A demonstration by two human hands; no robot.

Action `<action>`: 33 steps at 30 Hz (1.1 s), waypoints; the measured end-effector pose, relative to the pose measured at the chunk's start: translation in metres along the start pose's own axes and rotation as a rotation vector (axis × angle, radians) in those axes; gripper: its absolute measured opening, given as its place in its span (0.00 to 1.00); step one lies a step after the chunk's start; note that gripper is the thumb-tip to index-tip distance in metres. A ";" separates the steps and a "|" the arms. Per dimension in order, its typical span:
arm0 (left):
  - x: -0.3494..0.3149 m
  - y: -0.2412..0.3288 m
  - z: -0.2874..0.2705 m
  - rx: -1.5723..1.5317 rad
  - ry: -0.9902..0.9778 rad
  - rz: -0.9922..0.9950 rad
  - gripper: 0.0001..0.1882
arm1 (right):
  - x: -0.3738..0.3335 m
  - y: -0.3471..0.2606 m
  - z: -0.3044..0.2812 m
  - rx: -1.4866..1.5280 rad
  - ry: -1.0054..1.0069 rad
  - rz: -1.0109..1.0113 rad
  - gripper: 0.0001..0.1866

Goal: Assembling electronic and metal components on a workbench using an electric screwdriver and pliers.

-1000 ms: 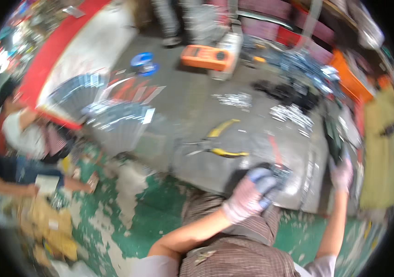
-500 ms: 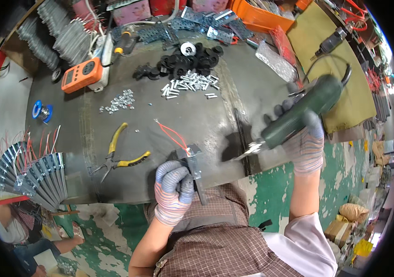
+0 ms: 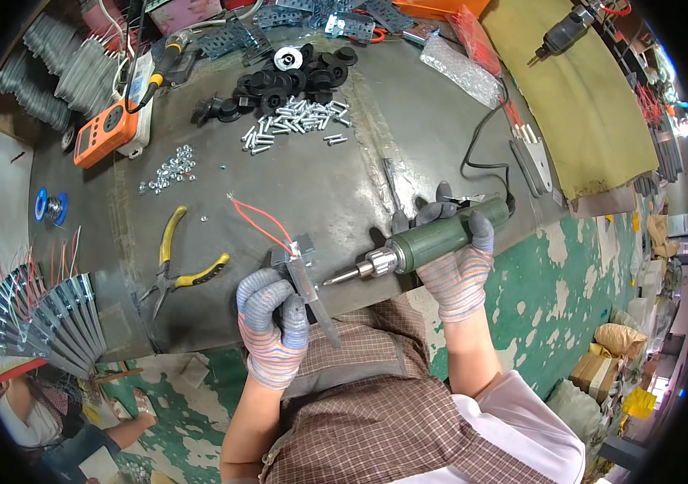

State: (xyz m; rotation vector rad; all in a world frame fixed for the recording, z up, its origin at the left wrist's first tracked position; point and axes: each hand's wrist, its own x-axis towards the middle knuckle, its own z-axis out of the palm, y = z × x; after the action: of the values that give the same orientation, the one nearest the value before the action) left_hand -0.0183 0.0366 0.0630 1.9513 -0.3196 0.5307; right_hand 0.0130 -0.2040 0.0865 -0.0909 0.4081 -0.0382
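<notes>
My left hand [image 3: 270, 319] is closed on a narrow metal strip part [image 3: 305, 278] at the table's front edge. Two red wires [image 3: 259, 216] loop out of its upper end, where a small block sits. In my right hand [image 3: 463, 278] lies a green electric screwdriver [image 3: 441, 240], its fingers wrapped round the body. The tool is nearly level, and its bit [image 3: 342, 276] points left, a little short of the strip. Left of my left hand, pliers with yellow handles [image 3: 176, 278] lie spread on the table.
Silver screws [image 3: 300, 117], small nuts [image 3: 173, 168] and black knobs [image 3: 271, 87] form piles farther back. At left are fanned wired strips [image 3: 58, 315], a solder spool [image 3: 52, 208] and an orange meter [image 3: 106, 133]. A black cord [image 3: 481, 137] trails from the electric screwdriver. Another person [image 3: 45, 419] sits at lower left.
My right hand has brought the electric screwdriver left and levelled it, so its bit is now close to the strip. My left hand keeps its hold. The whole view has shifted slightly.
</notes>
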 end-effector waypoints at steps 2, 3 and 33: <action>0.000 0.001 -0.001 -0.005 -0.012 0.001 0.11 | -0.001 0.002 0.003 0.011 -0.025 0.033 0.26; 0.000 0.000 -0.001 -0.004 -0.012 0.002 0.11 | -0.001 0.003 0.002 0.012 -0.026 0.034 0.26; 0.112 -0.060 -0.065 0.946 -0.102 -0.062 0.14 | 0.000 -0.005 -0.001 -0.108 -0.085 0.016 0.29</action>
State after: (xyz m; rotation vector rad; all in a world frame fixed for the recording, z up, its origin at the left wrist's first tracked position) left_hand 0.0914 0.1221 0.0954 2.8963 -0.0563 0.6005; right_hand 0.0125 -0.2095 0.0860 -0.1948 0.3259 0.0035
